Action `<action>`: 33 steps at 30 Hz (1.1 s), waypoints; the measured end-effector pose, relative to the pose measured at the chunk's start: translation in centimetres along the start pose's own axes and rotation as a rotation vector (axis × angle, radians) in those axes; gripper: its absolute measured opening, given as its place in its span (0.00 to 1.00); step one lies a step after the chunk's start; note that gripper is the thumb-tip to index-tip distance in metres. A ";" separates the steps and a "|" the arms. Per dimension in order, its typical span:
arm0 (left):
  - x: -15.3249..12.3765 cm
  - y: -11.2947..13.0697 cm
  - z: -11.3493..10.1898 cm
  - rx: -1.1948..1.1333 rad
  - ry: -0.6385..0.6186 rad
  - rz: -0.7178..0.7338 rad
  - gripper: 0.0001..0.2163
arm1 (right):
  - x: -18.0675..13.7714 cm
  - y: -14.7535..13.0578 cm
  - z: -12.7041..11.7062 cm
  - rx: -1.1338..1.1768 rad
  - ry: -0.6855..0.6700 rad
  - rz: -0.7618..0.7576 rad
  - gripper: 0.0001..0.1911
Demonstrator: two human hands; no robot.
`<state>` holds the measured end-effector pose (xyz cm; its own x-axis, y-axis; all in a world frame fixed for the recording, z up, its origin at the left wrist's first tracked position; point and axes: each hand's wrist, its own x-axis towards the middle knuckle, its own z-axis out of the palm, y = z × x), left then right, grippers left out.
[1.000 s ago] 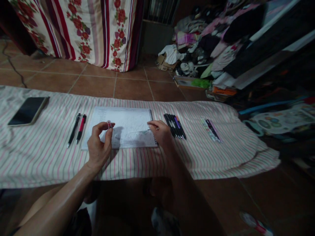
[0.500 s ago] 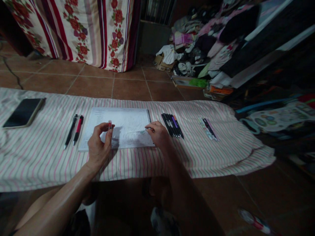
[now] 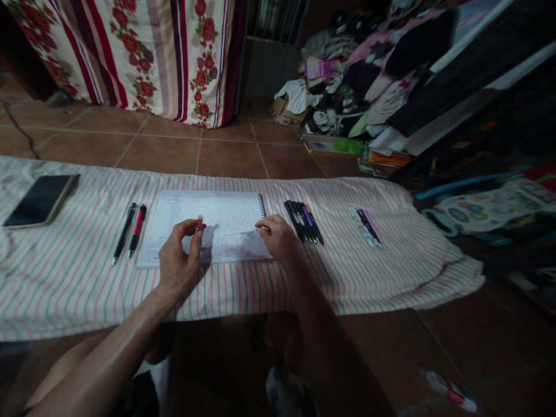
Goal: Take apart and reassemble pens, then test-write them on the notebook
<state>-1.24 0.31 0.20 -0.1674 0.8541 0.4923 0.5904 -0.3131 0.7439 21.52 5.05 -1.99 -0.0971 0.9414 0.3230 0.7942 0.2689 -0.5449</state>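
Left hand (image 3: 176, 263) pinches small red cap (image 3: 199, 222) over white spiral notebook (image 3: 217, 211) near edge. Right hand (image 3: 278, 237) grips thin pen (image 3: 243, 233) on page. Black and red pen pair (image 3: 130, 231) lies left, row of dark pens (image 3: 304, 222) just beside right hand. Pink-striped white cloth (image 3: 65, 272) stretches wide both ways.

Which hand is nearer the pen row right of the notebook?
Right. The right hand, holding a pen, is just left of the pen row, at the notebook's spiral edge; the left hand, pinching a red piece, is across the notebook.
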 end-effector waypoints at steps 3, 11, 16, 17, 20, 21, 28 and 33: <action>0.0 0.1 0.1 -0.002 -0.016 -0.008 0.10 | 0.0 0.1 0.1 0.012 -0.005 0.012 0.08; -0.2 0.1 0.1 0.005 -0.060 -0.008 0.10 | 0.0 0.3 0.5 -0.026 0.008 -0.007 0.07; -0.1 0.1 0.0 0.018 -0.060 -0.008 0.10 | 0.1 0.4 0.4 -0.048 0.021 -0.039 0.08; -0.1 0.1 0.0 0.023 -0.063 -0.002 0.10 | 0.1 0.3 0.3 -0.048 0.022 -0.041 0.08; -0.1 0.0 0.0 0.051 -0.067 0.010 0.11 | 0.2 0.2 0.1 -0.033 0.035 -0.038 0.08; -0.1 0.0 0.0 0.058 -0.066 0.011 0.11 | 0.2 0.2 0.1 -0.026 0.041 -0.039 0.08; 0.0 0.1 0.0 0.105 -0.096 -0.018 0.11 | 0.3 0.0 0.3 -0.011 0.063 -0.049 0.07; 0.0 0.1 0.0 0.110 -0.141 -0.050 0.11 | 0.3 0.0 0.4 -0.020 0.052 -0.030 0.08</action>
<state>-1.16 0.31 0.33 -0.0910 0.9196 0.3821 0.6684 -0.2280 0.7080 21.29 5.40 -2.22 -0.0898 0.9211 0.3788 0.8035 0.2918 -0.5190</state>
